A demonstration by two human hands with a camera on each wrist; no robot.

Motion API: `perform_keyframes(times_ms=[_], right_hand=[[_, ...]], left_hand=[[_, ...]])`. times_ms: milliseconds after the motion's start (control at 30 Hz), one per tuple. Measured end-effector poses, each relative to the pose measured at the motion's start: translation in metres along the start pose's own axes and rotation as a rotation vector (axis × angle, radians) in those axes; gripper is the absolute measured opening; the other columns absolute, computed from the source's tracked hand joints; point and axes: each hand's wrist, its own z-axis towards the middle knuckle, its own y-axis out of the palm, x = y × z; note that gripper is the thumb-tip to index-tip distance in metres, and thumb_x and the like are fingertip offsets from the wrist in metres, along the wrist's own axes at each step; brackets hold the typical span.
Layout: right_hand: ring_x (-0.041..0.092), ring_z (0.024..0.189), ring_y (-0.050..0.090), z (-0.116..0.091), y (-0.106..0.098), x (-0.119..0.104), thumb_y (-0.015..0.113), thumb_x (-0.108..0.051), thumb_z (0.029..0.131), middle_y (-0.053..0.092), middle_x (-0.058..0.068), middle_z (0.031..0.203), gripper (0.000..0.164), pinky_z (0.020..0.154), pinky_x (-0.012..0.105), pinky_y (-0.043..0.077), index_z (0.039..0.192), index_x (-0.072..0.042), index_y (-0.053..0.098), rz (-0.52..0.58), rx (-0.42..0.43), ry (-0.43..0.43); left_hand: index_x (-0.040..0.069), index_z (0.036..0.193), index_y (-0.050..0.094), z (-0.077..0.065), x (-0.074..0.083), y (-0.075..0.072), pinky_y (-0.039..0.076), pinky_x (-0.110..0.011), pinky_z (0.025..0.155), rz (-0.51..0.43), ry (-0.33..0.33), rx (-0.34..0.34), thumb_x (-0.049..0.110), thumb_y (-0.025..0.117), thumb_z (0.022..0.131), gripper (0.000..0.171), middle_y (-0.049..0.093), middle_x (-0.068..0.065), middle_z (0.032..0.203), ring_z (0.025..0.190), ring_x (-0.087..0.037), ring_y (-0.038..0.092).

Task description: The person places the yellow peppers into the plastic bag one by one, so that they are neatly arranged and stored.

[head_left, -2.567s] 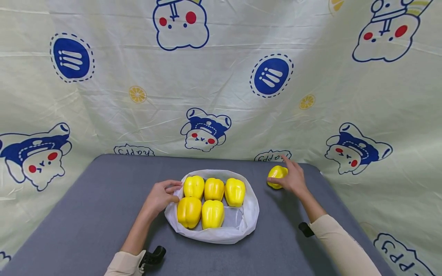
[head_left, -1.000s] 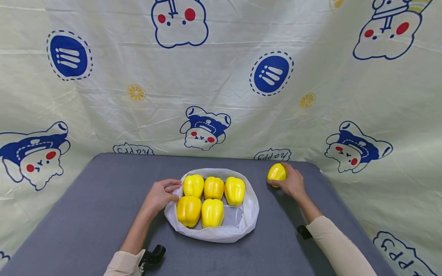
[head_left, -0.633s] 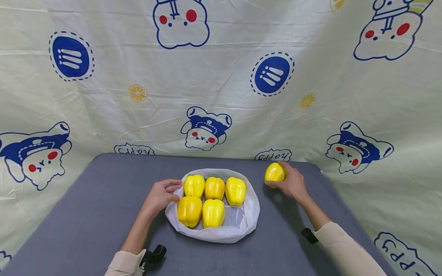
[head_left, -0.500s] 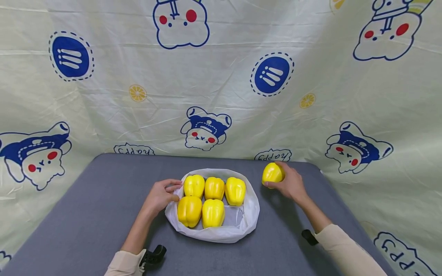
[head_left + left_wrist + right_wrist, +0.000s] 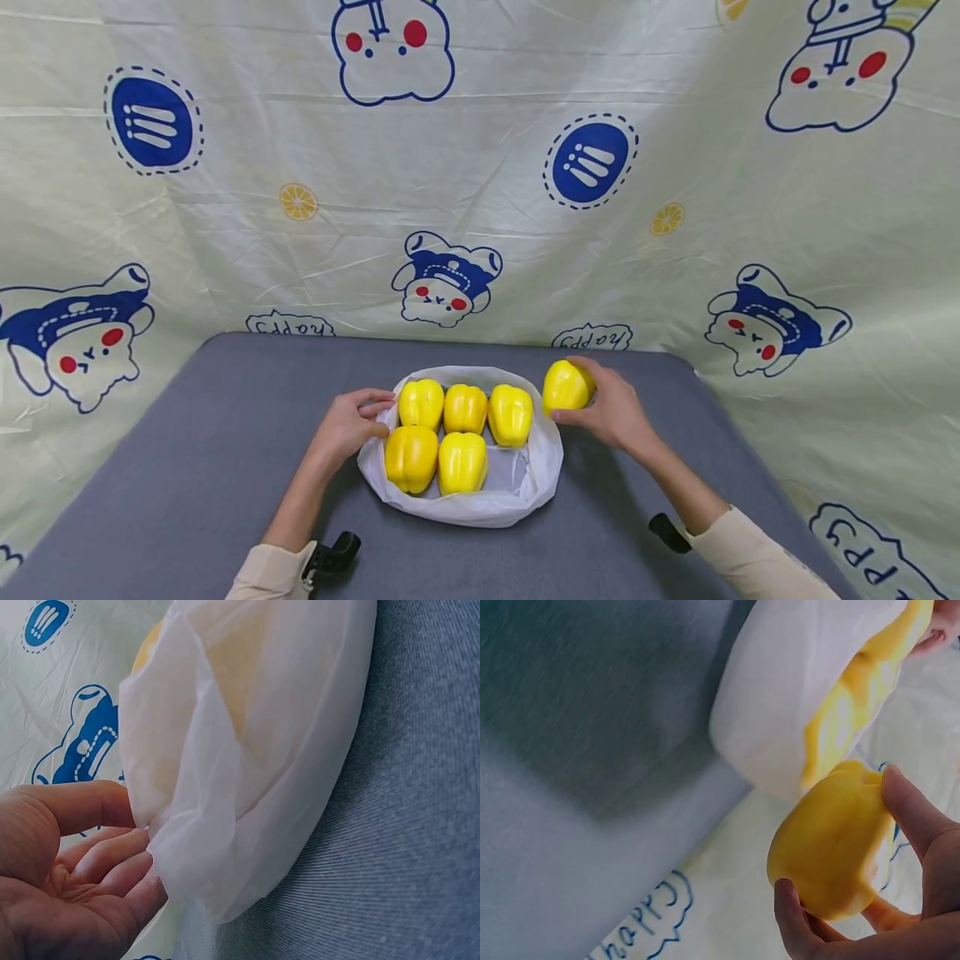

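Observation:
A white plastic bag (image 5: pixel 480 512), its rim rolled outward, lies spread on the table with several yellow bell peppers (image 5: pixel 462 464) in two rows inside. Its near right part holds no pepper. At the bag's left rim, my left hand (image 5: pixel 351 429) pinches the thin plastic between thumb and fingers; the left wrist view shows the plastic (image 5: pixel 202 847) drawn to the fingertips. My right hand (image 5: pixel 611 408) grips another yellow bell pepper (image 5: pixel 567 389) by its sides, raised beside the bag's upper right rim. In the right wrist view, thumb and fingers span this pepper (image 5: pixel 829 844).
A grey cloth-covered table (image 5: pixel 225 467) extends around the bag on all sides. Behind it hangs a pale patterned curtain (image 5: pixel 480 183) that meets the table's far edge. Black wrist straps sit at both cuffs, the left strap (image 5: pixel 330 560) near the front.
My right hand has closed around the loose pepper, lifted it and carried it left to the bag's right rim. The left hand and the bag stay where they were.

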Motion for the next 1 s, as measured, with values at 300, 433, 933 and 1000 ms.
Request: perform_keyframes(times_ms=[300,433,933,1000], right_hand=[[0.028,0.110,0.058,-0.024,0.011,-0.034,0.091,-0.033,0.072,0.059,0.012,0.139,0.086,0.086,0.043,0.055,0.146,-0.017,0.052,0.036,-0.075,-0.081],[0.027,0.113,0.057,-0.034,0.017,-0.044,0.093,-0.034,0.070,0.059,0.010,0.140,0.087,0.087,0.043,0.056,0.146,-0.019,0.053,0.063,-0.115,-0.073],[0.024,0.112,0.057,-0.054,0.036,-0.058,0.098,-0.027,0.058,0.062,0.006,0.131,0.088,0.092,0.048,0.052,0.136,-0.023,0.057,0.097,-0.248,-0.034],[0.025,0.112,0.058,-0.055,0.038,-0.058,0.099,-0.027,0.058,0.063,0.006,0.130,0.088,0.093,0.049,0.051,0.135,-0.022,0.058,0.095,-0.254,-0.045]], left_hand=[[0.005,0.131,0.066,0.001,-0.001,-0.001,0.046,-0.054,0.110,0.001,0.005,0.001,-0.007,0.068,0.081,0.052,0.072,-0.013,0.125,0.131,-0.038,0.057],[0.005,0.131,0.066,0.001,-0.001,0.000,0.046,-0.054,0.110,0.005,0.007,0.004,-0.007,0.069,0.081,0.052,0.073,-0.013,0.125,0.131,-0.038,0.057],[0.006,0.132,0.065,0.002,-0.001,0.000,0.047,-0.054,0.109,0.014,-0.007,0.006,-0.006,0.069,0.081,0.053,0.072,-0.012,0.126,0.131,-0.038,0.057],[0.006,0.132,0.065,0.002,-0.001,0.000,0.047,-0.054,0.109,0.016,-0.008,0.007,-0.006,0.069,0.081,0.052,0.072,-0.012,0.126,0.131,-0.038,0.057]])
